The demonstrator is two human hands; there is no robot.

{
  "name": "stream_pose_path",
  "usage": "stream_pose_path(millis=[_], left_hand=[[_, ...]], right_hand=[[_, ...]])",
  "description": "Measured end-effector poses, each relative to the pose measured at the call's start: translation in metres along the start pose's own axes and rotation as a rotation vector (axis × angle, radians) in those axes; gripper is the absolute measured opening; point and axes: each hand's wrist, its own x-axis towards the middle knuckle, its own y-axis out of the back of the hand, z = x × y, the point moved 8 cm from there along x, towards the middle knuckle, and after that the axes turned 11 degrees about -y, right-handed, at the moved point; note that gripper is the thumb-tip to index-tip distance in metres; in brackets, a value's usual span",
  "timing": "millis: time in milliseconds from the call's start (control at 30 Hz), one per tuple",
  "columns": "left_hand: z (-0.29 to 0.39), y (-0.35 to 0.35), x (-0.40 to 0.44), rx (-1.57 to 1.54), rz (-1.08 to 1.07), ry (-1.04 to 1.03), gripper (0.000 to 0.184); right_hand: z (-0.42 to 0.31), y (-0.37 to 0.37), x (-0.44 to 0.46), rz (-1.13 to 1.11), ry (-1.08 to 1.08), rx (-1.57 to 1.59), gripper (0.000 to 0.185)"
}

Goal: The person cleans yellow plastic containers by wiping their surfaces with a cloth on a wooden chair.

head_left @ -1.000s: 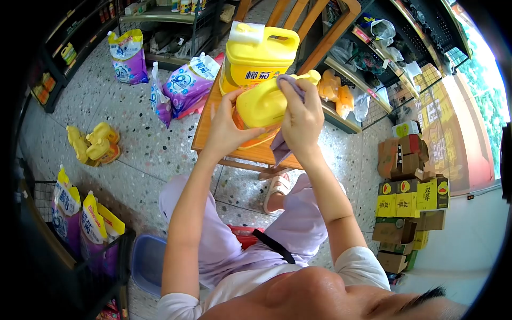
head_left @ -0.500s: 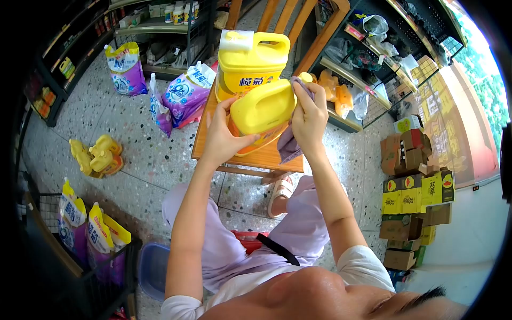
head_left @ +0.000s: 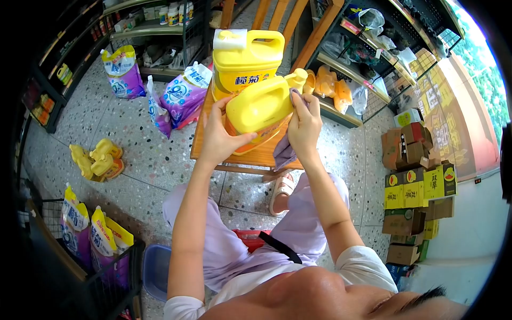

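Note:
A yellow plastic jug (head_left: 261, 104) with a moulded handle and a cap is tilted over the wooden chair seat (head_left: 205, 141). My left hand (head_left: 221, 136) grips its left side, thumb across the front and fingers behind. A purple-grey cloth (head_left: 286, 152) is bunched in my right hand (head_left: 305, 125), pressed against the jug's right side just below the neck. Part of the cloth hangs down beneath my fingers. Behind the held jug, a second, larger yellow jug (head_left: 248, 58) with dark lettering stands upright on the chair.
Purple detergent bags (head_left: 186, 96) stand on the floor to the left, near several small yellow jugs (head_left: 98, 160). More bags fill a wire rack (head_left: 122, 266) beside a blue basin (head_left: 156, 272). Stacked cartons (head_left: 413, 192) line the right wall; shelves (head_left: 341, 58) stand behind.
My right hand has slid down with the cloth from the cap area to the jug's side, uncovering the neck and cap. The jug has turned slightly; my left hand keeps its hold.

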Motion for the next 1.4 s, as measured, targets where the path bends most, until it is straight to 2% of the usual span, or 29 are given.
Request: stream_pose_path(millis=[67, 367, 767, 967, 1100, 1233, 1400], left_hand=[[-0.001, -0.001, 0.001, -0.033, 0.015, -0.001, 0.091], [-0.008, -0.002, 0.0, -0.071, 0.028, 0.01, 0.091], [-0.011, -0.003, -0.001, -0.099, 0.041, 0.013, 0.092], [-0.013, -0.004, -0.001, -0.065, 0.044, 0.036, 0.092], [-0.012, -0.003, -0.001, -0.054, 0.04, 0.043, 0.092], [-0.008, -0.004, 0.0, -0.111, 0.058, 0.053, 0.092], [-0.01, -0.003, -0.001, -0.036, 0.045, 0.034, 0.092]], right_hand=[[0.0, 0.003, -0.001, 0.011, 0.025, -0.008, 0.026], [-0.004, -0.001, 0.018, -0.062, -0.005, 0.133, 0.033], [-0.009, 0.006, 0.016, -0.013, 0.095, -0.074, 0.035], [-0.015, -0.006, 0.027, -0.165, -0.089, -0.139, 0.028], [-0.014, -0.007, 0.031, -0.221, -0.132, -0.184, 0.032], [-0.014, -0.004, 0.028, -0.174, -0.061, -0.222, 0.031], [-0.012, 0.004, 0.018, -0.109, 0.001, -0.219, 0.029]])
